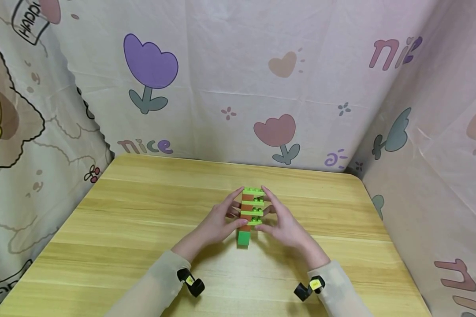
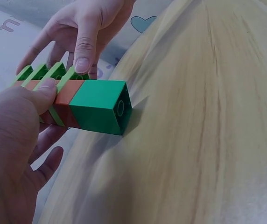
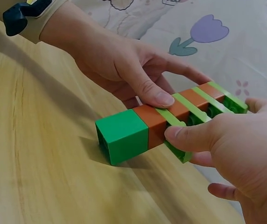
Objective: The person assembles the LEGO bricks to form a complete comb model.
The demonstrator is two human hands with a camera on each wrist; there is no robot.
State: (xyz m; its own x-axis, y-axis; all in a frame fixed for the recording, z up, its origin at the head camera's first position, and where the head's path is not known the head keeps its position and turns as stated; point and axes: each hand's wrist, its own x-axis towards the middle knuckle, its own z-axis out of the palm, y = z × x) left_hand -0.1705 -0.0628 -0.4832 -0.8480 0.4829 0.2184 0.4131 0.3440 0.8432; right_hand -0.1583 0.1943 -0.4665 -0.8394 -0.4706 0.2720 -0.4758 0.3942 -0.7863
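Note:
Both hands hold a stack of toy building bricks, orange bricks (image 3: 175, 110) alternating with lime-green plates (image 1: 255, 213) that jut out to the right. A larger green brick (image 2: 101, 105) forms its near end, its hollow underside showing in the left wrist view. My left hand (image 1: 218, 223) grips the orange side, thumb on the face and fingers behind. On the other side, my right hand (image 1: 285, 224) holds the jutting plates, its thumb near the lowest one and its index finger at the far end. Whether the stack touches the table cannot be told.
The stack is over the middle of a wooden table (image 1: 143, 211). Printed curtains (image 1: 222, 66) hang behind it and along both sides. A black wrist camera (image 1: 191, 282) sits on the left sleeve, another (image 1: 309, 288) on the right.

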